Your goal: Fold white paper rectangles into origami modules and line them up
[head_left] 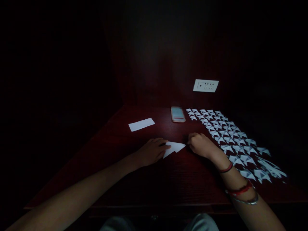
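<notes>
A small white sheet of folded paper (176, 146) lies on the dark red table, with a pointed tip to the right and a notch in its lower edge. My left hand (152, 150) holds the paper's left part down, its fingers resting on top. Just past the right tip is my right hand (199, 144), closed with the fingers curled in. Its fingertips are hidden, so I cannot see whether anything is in them. A thin stack of white paper strips (141, 124) lies beyond my left hand.
Rows of small folded white paper figures (227, 132) cover the table's right side, beside my right forearm. Narrow paper strips (271, 167) lie near them. A phone (178, 114) rests at the back, below a white wall socket (206, 85). The surroundings are very dark.
</notes>
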Demonstrator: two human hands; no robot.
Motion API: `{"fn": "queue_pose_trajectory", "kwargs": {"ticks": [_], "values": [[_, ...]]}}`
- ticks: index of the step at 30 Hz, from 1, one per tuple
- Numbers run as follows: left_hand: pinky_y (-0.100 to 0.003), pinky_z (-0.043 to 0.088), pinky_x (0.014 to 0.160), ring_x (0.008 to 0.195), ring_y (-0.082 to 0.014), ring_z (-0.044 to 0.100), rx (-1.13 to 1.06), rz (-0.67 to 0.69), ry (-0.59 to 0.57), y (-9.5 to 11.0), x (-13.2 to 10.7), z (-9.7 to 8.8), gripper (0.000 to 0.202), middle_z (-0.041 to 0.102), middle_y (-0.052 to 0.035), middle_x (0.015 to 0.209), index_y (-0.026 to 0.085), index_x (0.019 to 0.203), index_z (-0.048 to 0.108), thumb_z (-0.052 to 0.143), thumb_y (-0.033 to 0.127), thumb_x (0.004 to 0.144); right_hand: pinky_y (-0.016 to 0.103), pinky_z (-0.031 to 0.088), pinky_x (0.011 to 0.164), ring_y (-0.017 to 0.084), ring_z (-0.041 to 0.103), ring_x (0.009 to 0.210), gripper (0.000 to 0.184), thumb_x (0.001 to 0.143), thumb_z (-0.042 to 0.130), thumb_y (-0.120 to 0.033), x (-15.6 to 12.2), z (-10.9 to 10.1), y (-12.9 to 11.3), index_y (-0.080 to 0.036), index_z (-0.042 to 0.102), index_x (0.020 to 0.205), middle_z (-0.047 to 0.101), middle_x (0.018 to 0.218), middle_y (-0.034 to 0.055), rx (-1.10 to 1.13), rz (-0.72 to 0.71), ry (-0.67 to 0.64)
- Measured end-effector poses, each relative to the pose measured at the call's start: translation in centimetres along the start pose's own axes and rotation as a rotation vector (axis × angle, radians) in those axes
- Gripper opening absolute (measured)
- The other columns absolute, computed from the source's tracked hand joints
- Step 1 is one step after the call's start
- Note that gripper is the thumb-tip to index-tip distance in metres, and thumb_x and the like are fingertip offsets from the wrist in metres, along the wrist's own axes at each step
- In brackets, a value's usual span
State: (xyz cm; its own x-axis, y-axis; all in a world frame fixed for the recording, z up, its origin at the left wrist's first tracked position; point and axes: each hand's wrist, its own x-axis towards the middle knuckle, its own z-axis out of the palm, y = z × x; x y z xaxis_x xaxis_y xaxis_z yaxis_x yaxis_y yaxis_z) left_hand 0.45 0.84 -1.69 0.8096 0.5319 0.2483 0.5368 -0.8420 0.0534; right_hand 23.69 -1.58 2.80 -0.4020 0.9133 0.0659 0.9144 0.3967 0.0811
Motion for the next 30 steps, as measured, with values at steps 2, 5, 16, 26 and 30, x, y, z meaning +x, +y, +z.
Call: {"fn": "queue_pose_trajectory", "kwargs": {"ticks": [2, 5, 16, 26, 30], "values": [[-0.037, 0.026, 0.091, 0.112, -0.0192, 0.032, -0.014, 0.018, 0.03, 0.0, 0.2, 0.2, 0.031, 0.039, -0.0022, 0.122, 0.026, 0.114, 0.043, 0.037, 0.024, 0.083, 0.031, 0.037, 0.073, 0.019, 0.051, 0.085, 0.025, 0.075, 0.04, -0.014, 0.5, 0.4, 0.2, -0.016, 0.061, 0.089, 0.055, 0.09, 0.0094, 0.082, -0.008, 0.112], [-0.038, 0.027, 0.091, 0.112, -0.02, 0.032, -0.033, 0.038, 0.061, 0.1, 0.4, 0.4, 0.03, 0.039, -0.0034, 0.12, 0.026, 0.113, 0.043, 0.038, 0.023, 0.083, 0.029, 0.037, 0.077, 0.016, 0.049, 0.088, 0.027, 0.079, 0.039, -0.018, 1.4, 1.3, 0.0, -0.016, 0.055, 0.1, 0.054, 0.091, 0.0077, 0.262, -0.078, 0.214], [-0.036, 0.031, 0.089, 0.107, -0.0195, 0.037, -0.228, -0.039, 0.108, -0.2, 1.0, 0.6, 0.04, 0.044, -0.0039, 0.113, 0.024, 0.115, 0.039, 0.05, 0.027, 0.076, 0.038, 0.033, 0.072, 0.02, 0.043, 0.089, 0.006, 0.07, 0.053, -0.02, 2.6, 3.3, -1.3, -0.019, 0.057, 0.075, 0.047, 0.087, 0.0046, 0.484, 0.157, 0.109], [-0.033, 0.034, 0.085, 0.098, -0.0152, 0.043, -0.368, -0.176, 0.39, -0.3, 1.6, -0.9, 0.009, 0.047, -0.0014, 0.101, 0.021, 0.083, 0.055, 0.048, 0.022, 0.078, 0.029, 0.035, 0.072, 0.014, 0.045, 0.081, 0.004, 0.072, 0.05, -0.017, 2.6, 2.3, -1.9, -0.018, 0.054, 0.072, 0.046, 0.081, 0.002, 0.666, -0.023, 0.331], [-0.034, 0.033, 0.088, 0.103, -0.0156, 0.041, -0.342, -0.159, 0.487, 0.2, 1.6, -1.8, 0.009, 0.045, -0.0021, 0.102, 0.019, 0.075, 0.054, 0.046, 0.018, 0.079, 0.03, 0.034, 0.073, 0.016, 0.044, 0.086, 0.005, 0.073, 0.049, -0.018, 1.9, 1.3, -2.8, -0.019, 0.053, 0.077, 0.047, 0.085, 0.0024, 0.617, -0.088, 0.447]]}}
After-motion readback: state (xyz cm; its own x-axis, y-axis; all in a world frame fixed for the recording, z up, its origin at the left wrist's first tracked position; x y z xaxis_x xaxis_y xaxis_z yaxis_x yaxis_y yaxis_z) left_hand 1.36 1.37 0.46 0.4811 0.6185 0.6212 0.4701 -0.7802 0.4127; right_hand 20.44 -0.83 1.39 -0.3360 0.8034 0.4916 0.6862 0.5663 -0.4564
